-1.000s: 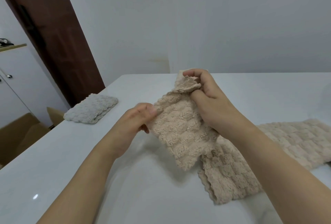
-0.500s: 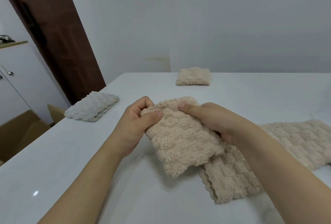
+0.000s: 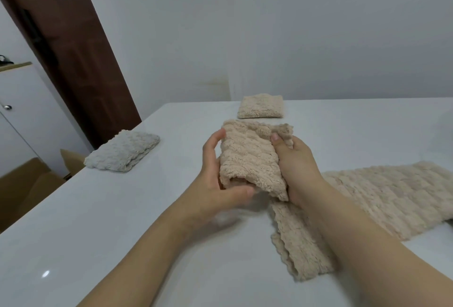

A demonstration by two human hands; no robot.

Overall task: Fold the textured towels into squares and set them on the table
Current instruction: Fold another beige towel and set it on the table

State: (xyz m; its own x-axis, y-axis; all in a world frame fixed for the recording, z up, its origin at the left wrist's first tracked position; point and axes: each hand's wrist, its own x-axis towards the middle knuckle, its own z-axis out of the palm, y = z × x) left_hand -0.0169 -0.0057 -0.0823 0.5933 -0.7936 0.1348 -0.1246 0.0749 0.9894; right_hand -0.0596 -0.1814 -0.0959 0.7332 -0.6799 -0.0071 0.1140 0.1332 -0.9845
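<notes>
Right now the folding of one beige towel [image 3: 250, 157] is under way, held just above the white table [image 3: 122, 233] in front of the person, between both hands. The left hand [image 3: 220, 184] cups its near-left side, thumb under the lower rolled edge and fingers raised along the left flank, so it grasps the bundle loosely; the right hand [image 3: 294, 159] pinches the far-right corner with thumb on top and fingers curled behind the cloth. To do this step well, I judge the loose scalloped corner at the top right should be drawn level with the folded edge on the left before the bundle goes down, because the plush pile is thick and springy and will open again unless the layers are stacked squarely and pressed flat with the palm. The lower end looks rolled rather than creased, so it wants flattening too. The bundle's long axis runs away from the person, tilted slightly, with the open, ragged end pointing toward the far wall and the rounded fold toward the body. Another long beige towel [image 3: 382, 198] lies unfolded on the table under the right forearm, stretching off to the right. A folded beige square [image 3: 261, 106] sits near the far edge, and a folded grey towel [image 3: 122, 151] lies at the left edge.
</notes>
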